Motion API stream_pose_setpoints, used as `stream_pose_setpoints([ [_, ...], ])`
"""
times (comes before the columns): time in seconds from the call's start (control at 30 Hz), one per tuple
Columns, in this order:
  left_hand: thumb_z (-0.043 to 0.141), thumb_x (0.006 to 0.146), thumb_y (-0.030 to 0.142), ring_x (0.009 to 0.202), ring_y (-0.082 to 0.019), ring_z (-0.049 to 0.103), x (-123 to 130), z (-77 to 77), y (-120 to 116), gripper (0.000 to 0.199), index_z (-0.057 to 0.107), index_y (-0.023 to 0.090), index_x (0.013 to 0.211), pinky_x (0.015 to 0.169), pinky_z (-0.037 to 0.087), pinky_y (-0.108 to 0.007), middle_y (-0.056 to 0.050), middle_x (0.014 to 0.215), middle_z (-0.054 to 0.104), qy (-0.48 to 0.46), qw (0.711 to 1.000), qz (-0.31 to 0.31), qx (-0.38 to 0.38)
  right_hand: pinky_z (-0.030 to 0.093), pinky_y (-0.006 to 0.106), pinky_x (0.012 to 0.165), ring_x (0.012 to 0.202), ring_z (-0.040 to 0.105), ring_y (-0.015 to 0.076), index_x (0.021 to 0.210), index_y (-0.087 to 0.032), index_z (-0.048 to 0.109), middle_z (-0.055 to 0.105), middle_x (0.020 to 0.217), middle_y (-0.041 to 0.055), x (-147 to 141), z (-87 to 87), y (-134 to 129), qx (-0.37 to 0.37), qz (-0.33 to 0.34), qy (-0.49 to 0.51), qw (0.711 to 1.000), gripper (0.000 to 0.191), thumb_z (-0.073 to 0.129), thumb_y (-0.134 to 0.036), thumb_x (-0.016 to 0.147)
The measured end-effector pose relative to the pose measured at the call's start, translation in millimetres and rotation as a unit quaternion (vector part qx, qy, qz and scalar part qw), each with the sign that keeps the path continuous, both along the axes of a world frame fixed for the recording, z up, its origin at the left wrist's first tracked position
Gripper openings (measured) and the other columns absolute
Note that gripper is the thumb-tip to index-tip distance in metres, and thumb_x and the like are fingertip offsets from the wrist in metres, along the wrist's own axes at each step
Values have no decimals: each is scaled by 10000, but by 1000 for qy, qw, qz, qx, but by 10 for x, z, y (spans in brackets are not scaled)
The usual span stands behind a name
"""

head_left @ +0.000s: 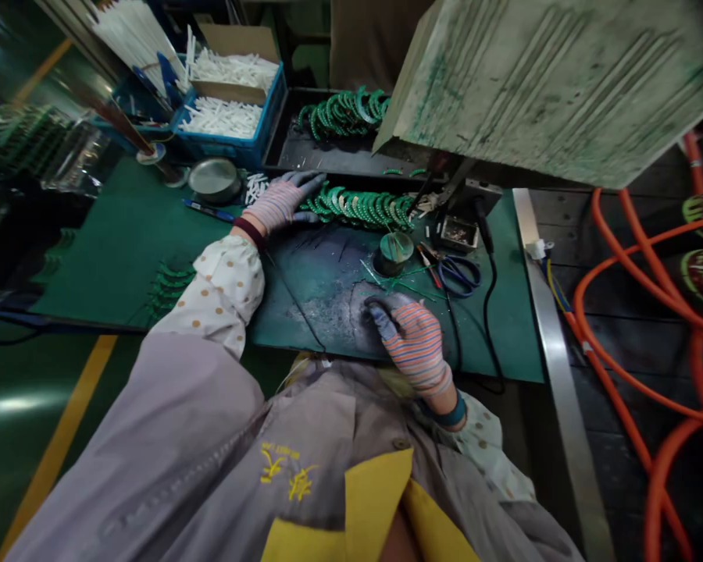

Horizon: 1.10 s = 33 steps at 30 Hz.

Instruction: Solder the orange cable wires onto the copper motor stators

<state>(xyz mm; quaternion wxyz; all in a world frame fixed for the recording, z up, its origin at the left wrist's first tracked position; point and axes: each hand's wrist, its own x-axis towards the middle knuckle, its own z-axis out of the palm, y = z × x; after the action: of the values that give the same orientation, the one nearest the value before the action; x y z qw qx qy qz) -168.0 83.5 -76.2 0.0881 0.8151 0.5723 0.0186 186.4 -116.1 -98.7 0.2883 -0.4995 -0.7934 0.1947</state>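
Observation:
My left hand, in a striped glove with grey fingertips, reaches to the left end of a row of green curved pieces. Its fingers are apart, and nothing shows between them. Near the front edge of the green mat, my right hand has its fingers curled together, and anything inside them is too small to make out. Just beyond it are a round green-topped container, thin green strands, and blue-handled scissors.
Boxes of white sticks stand at the back left, beside a round metal tin. A large grey panel overhangs the back right. Black cords cross the mat, and orange hoses lie right of the metal edge.

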Motion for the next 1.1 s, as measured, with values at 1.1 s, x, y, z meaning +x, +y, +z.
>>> stream_pose_setpoints([
  [1.1, 474, 1029, 460, 1654, -306, 492, -228, -494, 94, 775, 474, 123, 1727, 1423, 341, -531, -184, 1727, 568, -249, 946, 152, 144, 635, 478, 1076, 1056, 819, 284, 1077, -242, 844, 879, 1092, 83, 16, 318, 789, -27, -58, 263, 963, 377, 687, -582, 1041],
])
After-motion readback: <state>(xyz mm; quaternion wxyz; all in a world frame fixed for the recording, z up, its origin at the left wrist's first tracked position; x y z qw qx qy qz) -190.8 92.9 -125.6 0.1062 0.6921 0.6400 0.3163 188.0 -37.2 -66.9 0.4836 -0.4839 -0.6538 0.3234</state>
